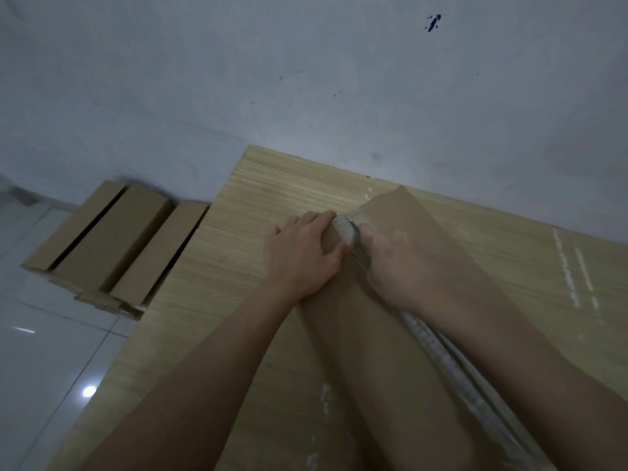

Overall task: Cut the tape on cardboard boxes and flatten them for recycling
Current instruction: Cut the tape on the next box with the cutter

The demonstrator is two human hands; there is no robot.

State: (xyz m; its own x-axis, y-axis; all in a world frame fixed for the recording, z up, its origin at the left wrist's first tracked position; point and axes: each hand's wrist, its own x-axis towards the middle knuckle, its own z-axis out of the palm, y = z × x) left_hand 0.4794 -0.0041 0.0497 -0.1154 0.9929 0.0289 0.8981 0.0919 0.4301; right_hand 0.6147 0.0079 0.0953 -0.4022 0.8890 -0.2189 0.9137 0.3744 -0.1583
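A long brown cardboard box [360, 351] lies lengthwise on the wooden table [258, 212], running from the near edge toward the wall. A strip of whitish tape [452, 362] runs along its top seam. My left hand [302, 256] rests on the box's left side near the far end, thumb against the seam. My right hand [401, 266] is blurred and grips a dark knife [360, 248] whose blade sits in the taped seam just beside the left thumb.
Several long cardboard boxes [112, 239] lie stacked on the tiled floor [44, 351] left of the table, against the pale wall [306, 79]. White tape residue [574, 270] marks the table at the right. The table's left edge drops to the floor.
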